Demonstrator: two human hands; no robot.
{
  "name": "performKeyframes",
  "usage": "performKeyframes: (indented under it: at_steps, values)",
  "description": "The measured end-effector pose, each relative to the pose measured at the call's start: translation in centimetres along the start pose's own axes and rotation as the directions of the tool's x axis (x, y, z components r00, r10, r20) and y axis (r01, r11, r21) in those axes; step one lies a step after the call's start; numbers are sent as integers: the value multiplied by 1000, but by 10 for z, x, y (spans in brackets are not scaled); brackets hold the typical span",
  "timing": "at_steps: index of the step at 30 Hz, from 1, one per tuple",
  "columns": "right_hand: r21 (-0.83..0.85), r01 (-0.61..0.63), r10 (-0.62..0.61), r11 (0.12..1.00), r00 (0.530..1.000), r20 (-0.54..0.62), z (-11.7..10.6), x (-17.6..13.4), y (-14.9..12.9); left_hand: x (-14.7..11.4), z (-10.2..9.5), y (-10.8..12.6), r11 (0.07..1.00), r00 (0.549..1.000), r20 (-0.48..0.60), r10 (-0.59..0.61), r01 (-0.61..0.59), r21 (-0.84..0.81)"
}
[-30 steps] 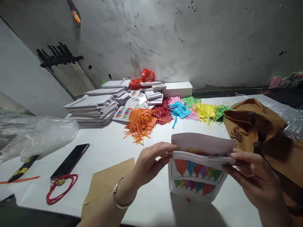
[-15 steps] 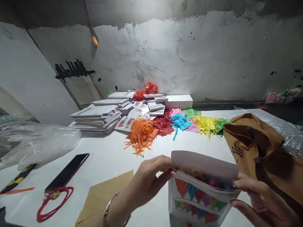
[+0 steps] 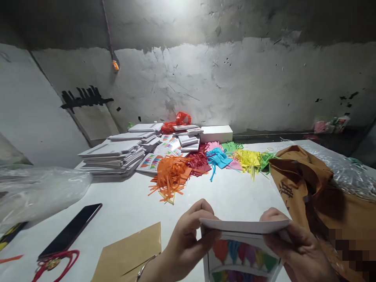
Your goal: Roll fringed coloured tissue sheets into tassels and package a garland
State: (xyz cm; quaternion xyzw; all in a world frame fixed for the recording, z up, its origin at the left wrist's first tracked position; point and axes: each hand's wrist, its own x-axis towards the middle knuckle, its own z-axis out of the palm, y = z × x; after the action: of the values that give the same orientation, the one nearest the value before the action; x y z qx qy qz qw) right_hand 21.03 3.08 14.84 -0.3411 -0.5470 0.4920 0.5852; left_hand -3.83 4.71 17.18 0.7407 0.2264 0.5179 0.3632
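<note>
Left hand (image 3: 195, 239) and right hand (image 3: 296, 248) both curl tight on the box (image 3: 245, 254); its flap (image 3: 242, 225) bends over, seemingly not yet tucked.

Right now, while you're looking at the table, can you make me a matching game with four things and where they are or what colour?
1. Printed box
2. Phone
3. Bag with writing
4. White box

A. Brown, on the right
B. In front of the wall
C. Held by the left hand and right hand
D. Red cord at its near end

Pairs: 1-C, 2-D, 3-A, 4-B
</note>
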Motion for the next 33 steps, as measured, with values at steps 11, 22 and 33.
performKeyframes:
  at_steps: [11,22,33]
  values:
    - [130,16,-20,991,999,28,-1,-2,-5,0,4,2,982,982,30,189,-188,-12]
    - [-415,800,-688,433,591,421,-18,21,-20,-4,3,13,987,995,101,-10,-7,161]
    - [-531,842,-573,95,482,663,-31,23,-25,-3,15,1,993,996,-57,72,-66,93]
